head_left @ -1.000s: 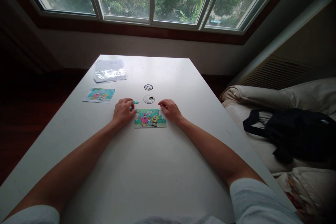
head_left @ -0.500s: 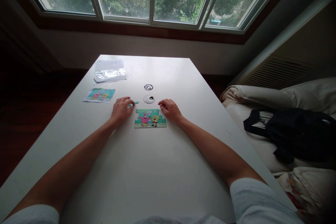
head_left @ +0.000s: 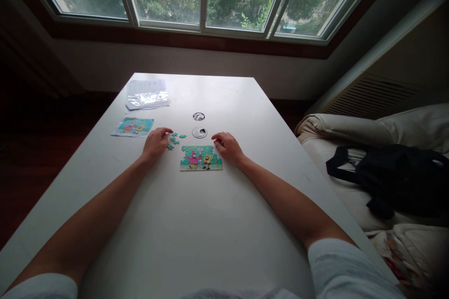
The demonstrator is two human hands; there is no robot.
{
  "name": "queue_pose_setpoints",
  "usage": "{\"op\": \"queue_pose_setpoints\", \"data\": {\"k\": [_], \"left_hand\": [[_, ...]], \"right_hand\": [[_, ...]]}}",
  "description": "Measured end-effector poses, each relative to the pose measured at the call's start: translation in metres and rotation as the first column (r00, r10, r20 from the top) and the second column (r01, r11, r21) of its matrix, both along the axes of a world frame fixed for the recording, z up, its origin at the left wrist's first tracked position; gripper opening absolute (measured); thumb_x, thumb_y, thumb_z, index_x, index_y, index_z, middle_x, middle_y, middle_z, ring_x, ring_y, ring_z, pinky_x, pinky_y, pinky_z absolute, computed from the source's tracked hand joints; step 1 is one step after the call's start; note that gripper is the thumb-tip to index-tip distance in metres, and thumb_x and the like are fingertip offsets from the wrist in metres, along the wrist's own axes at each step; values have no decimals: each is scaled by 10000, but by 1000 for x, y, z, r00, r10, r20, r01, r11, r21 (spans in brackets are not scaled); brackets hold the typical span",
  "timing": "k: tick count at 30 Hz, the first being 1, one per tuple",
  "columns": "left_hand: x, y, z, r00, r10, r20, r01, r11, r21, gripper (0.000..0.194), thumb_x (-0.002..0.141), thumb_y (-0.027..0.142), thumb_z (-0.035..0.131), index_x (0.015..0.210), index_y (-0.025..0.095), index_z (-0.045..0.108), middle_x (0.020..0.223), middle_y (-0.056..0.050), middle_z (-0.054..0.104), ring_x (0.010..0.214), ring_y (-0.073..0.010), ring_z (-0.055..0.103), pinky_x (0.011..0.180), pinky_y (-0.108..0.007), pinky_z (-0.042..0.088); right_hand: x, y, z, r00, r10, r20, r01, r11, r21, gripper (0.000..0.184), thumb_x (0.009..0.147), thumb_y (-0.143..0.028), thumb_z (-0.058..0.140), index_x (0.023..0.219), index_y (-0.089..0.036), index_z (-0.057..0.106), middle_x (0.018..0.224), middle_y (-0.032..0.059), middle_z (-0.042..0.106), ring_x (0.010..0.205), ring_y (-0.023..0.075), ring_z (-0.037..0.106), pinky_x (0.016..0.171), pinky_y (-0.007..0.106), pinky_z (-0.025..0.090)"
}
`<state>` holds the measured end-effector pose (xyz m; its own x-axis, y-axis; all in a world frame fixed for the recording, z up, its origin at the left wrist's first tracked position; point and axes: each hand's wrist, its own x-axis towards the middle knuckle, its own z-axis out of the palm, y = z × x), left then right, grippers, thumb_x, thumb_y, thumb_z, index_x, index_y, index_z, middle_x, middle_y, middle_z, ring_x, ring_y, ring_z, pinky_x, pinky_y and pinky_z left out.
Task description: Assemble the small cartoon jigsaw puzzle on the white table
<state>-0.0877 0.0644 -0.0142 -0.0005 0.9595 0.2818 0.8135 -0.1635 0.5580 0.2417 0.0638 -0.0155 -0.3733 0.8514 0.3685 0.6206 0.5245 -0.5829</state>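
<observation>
A partly assembled jigsaw puzzle (head_left: 201, 159) with cartoon figures lies flat on the white table, its upper and side edges showing gaps. Just left of its top corner, several loose teal puzzle pieces (head_left: 174, 140) are scattered. My left hand (head_left: 156, 144) rests on the table beside those pieces, forefinger stretched towards them, with nothing visible in it; its thumb is hard to see. At the puzzle's right edge lies my right hand (head_left: 228, 146), fingers loosely bent and apart, holding nothing I can see.
A printed picture sheet (head_left: 133, 127) lies left of my left hand. Behind it are papers in a clear plastic sleeve (head_left: 147, 95). Two round table inserts (head_left: 199, 132) sit beyond the puzzle. A sofa (head_left: 329, 126) with a dark bag (head_left: 393, 177) stands at the right.
My left hand has drawn back to the left, uncovering the loose puzzle pieces that it mostly hid before. My right hand and the assembled puzzle have stayed in place.
</observation>
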Motion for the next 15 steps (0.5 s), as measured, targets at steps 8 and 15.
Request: {"op": "queue_pose_setpoints", "data": {"k": [8, 15], "left_hand": [[4, -3, 1, 990, -59, -126, 63, 998, 25, 446, 905, 119, 427, 1161, 288, 751, 1203, -8, 748, 1115, -261, 620, 1019, -423, 476], [13, -7, 2, 974, -164, -158, 171, 985, 31, 385, 969, 225, 451, 1237, 288, 720, 1287, -9, 715, 1240, -250, 567, 1103, -422, 431]], "right_hand": [[0, 0, 1, 1000, 1, 3, -1, 1000, -2, 189, 929, -176, 551, 1045, -239, 686, 916, 40, 676, 913, 223, 563, 873, 365, 436], [0, 0, 0, 1000, 2, 4, -2, 1000, 7, 178, 934, -175, 552, 1037, -235, 684, 922, 39, 680, 911, 219, 565, 875, 360, 433]]}}
